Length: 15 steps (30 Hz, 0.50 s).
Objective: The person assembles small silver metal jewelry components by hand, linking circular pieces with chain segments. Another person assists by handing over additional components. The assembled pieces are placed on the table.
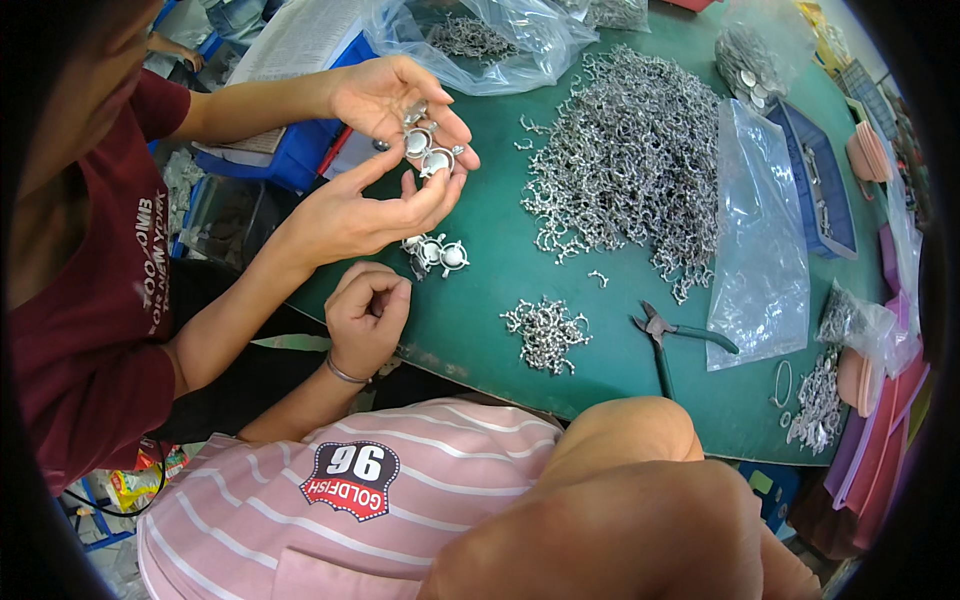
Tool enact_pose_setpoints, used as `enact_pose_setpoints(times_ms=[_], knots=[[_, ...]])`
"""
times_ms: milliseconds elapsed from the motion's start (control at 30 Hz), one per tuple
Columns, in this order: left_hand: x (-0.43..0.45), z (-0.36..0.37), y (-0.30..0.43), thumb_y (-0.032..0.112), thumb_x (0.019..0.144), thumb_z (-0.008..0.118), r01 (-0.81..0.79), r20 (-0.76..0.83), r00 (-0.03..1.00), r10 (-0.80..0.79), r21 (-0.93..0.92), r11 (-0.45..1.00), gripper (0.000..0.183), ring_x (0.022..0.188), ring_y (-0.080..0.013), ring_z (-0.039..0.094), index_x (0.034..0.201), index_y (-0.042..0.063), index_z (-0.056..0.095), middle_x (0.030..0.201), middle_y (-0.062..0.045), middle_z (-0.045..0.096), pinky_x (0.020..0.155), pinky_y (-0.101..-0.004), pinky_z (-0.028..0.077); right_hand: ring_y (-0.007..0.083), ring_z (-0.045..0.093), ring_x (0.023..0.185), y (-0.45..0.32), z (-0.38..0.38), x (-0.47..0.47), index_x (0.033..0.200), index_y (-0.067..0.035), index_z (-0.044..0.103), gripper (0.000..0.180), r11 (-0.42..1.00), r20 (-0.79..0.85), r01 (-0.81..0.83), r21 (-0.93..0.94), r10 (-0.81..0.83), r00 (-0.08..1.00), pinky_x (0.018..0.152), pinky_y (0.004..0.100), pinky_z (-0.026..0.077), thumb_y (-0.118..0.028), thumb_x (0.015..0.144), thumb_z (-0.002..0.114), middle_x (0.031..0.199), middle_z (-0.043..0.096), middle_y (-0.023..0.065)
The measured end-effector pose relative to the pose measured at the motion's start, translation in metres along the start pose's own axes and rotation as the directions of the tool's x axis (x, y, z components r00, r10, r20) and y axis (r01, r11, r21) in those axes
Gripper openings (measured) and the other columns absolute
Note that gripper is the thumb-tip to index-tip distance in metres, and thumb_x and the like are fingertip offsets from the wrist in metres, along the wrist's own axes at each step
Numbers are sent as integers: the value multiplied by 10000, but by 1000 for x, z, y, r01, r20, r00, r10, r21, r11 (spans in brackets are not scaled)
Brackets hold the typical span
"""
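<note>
My left hand (pixel 367 319), with a thin bracelet at the wrist, is curled into a loose fist at the near left table edge. No object shows in it. Just beyond it lie several round silver metal pieces (pixel 442 253) with small prongs. My right hand is out of view; a bare bent limb (pixel 622 442) fills the lower right. Before me, a small pile of silver metal parts (pixel 547 335) sits on the green table (pixel 480 315). Green-handled cutting pliers (pixel 660 330) lie with jaws apart to its right. Farther back spreads a large heap of small curved metal parts (pixel 630 157).
At left, a co-worker's two hands (pixel 367 202) hold round metal pieces (pixel 429 150). A flat clear plastic bag (pixel 761 247) lies beside a blue bin (pixel 814 180). An open plastic bag (pixel 517 67) holds more parts. Oval metal pieces (pixel 817 405) lie at right.
</note>
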<state>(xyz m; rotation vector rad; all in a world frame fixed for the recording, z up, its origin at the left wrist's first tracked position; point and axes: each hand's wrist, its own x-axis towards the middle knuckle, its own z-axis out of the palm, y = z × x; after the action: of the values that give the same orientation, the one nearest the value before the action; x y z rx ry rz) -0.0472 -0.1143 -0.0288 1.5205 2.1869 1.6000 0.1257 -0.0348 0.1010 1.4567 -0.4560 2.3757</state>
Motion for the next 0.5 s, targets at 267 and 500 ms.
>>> enact_pose_setpoints(times_ms=[267,500], knots=[[-3,-1,-3,-45,727,638,13,-15,1000,-13,-21,1000,65,506,-46,399,746,3,599,732,-29,559,458,-178,319,97,424,436,-10,3,9,546,-40,519,374,999,22,-38,-10,38,999,387,247,275,-198,884,499,516,436,4],[-9,-8,0,-56,765,606,63,10,998,-63,9,998,52,596,-65,447,761,-18,571,765,-47,542,517,-181,350,94,424,436,-47,-26,45,543,-39,522,372,998,204,-59,19,54,978,379,246,262,-179,886,495,516,434,1]])
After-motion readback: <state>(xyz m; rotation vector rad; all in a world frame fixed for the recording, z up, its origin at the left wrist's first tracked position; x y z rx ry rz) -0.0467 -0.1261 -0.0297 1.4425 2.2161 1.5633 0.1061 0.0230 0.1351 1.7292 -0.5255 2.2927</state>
